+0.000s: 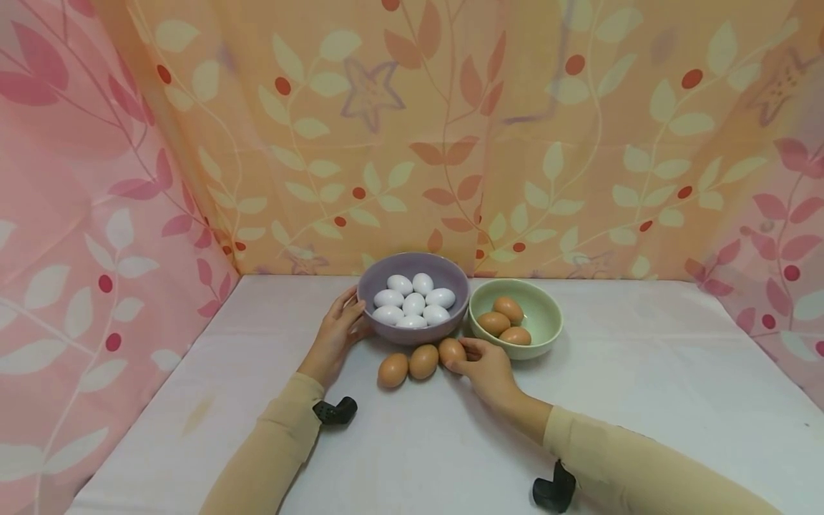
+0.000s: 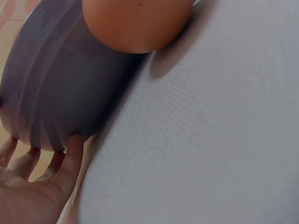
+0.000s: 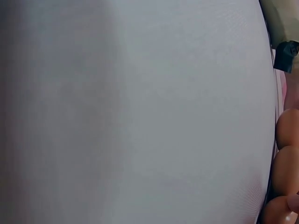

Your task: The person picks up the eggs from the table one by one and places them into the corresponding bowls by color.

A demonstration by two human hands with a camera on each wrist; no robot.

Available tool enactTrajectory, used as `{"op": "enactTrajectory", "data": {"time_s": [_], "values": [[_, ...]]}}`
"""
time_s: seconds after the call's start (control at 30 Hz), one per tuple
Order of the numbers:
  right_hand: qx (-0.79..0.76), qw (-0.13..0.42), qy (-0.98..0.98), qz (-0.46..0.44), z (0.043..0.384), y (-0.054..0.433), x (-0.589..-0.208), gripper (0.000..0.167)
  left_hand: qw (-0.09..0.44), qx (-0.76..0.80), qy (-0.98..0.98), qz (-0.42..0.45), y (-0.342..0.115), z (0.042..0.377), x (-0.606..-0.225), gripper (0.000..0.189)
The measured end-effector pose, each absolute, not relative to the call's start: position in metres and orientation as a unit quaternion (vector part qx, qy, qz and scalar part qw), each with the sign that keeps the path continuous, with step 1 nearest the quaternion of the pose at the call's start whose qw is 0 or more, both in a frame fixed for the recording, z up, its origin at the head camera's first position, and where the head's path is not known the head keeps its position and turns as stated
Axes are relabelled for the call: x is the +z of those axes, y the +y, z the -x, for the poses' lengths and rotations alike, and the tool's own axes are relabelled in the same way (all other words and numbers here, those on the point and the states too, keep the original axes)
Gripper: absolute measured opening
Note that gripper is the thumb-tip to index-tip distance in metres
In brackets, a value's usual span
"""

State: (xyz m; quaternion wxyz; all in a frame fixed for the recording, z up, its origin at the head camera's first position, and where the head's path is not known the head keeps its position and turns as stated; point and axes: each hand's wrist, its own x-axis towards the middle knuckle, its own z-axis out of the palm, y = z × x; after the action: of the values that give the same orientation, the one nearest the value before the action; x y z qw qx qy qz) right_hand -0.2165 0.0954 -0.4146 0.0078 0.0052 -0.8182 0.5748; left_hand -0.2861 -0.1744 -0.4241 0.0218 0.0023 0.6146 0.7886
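Note:
My left hand (image 1: 333, 335) rests its fingers against the left side of a purple bowl (image 1: 412, 337) that holds several white eggs (image 1: 414, 305). In the left wrist view the fingertips (image 2: 72, 147) touch the bowl's outer wall. My right hand (image 1: 492, 373) pinches a brown egg (image 1: 451, 353) between thumb and fingers, at the right end of a short row in front of the bowls. Beside it in that row lie a middle brown egg (image 1: 423, 362) and a left brown egg (image 1: 393, 370). The right wrist view catches brown eggs (image 3: 287, 170) at its right edge.
A light green bowl (image 1: 548, 318) with three brown eggs (image 1: 493, 323) stands right of the purple bowl, close beside it. Both stand on a white cloth-covered table (image 1: 644, 386). Patterned orange cloth (image 1: 412, 172) hangs behind, with pink cloth (image 1: 96, 236) at the sides.

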Motion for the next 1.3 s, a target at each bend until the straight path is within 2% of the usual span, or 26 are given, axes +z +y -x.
{"op": "enactTrajectory", "data": {"time_s": [0.5,0.93,1.3], "values": [[0.584,-0.037,-0.811,-0.009,0.198,0.113,-0.400,0.050,0.024,0.790,0.613,-0.005,-0.175,0.286,-0.424,0.057],[0.554,-0.084,-0.828,-0.020,0.183,0.131,-0.360,0.059,0.022,0.789,0.613,0.002,-0.175,0.285,-0.423,0.057],[0.548,-0.087,-0.831,-0.027,0.185,0.145,-0.335,0.058,0.024,0.789,0.613,0.001,-0.176,0.287,-0.424,0.059]]}}
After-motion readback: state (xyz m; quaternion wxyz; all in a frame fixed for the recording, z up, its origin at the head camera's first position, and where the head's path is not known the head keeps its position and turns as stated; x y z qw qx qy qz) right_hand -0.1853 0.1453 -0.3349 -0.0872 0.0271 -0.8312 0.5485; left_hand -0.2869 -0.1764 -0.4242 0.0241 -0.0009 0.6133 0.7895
